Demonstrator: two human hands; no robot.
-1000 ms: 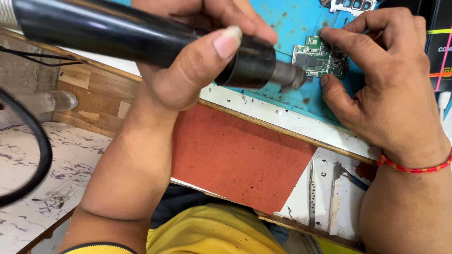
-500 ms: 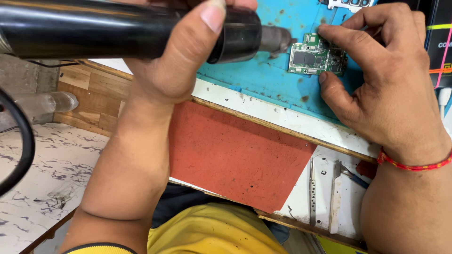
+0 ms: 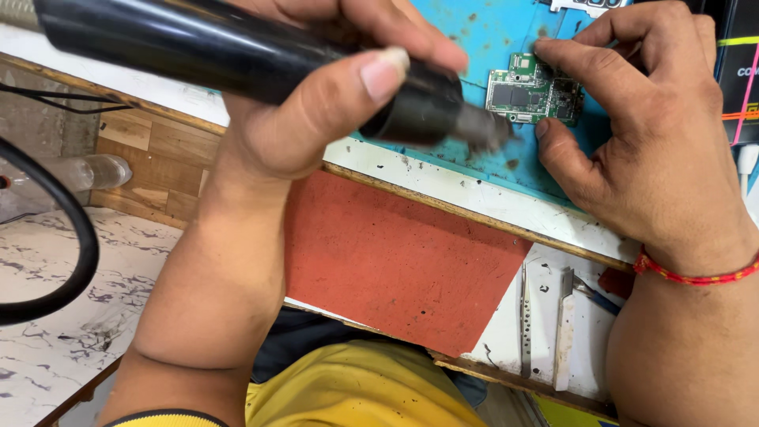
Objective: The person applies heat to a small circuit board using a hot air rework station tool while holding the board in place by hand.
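My left hand [image 3: 316, 103] grips a long black hot-air tool [image 3: 198, 47] whose metal nozzle [image 3: 482, 128] is blurred and sits just left of and below a small green circuit board [image 3: 534, 93]. The board lies on a blue work mat [image 3: 490, 32]. My right hand [image 3: 640, 134] steadies the board, with a fingertip on its upper edge and the thumb at its lower right corner. A red thread band circles my right wrist.
A red sheet [image 3: 395, 261] hangs over the bench's front edge. Metal tweezers and a flat tool [image 3: 545, 324] lie on a white lower shelf at the right. A thick black cable [image 3: 71, 237] loops at the left over a marbled floor.
The hot-air tool's nozzle has dropped and tilted down to the board's lower left. My right hand has kept its hold on the board.
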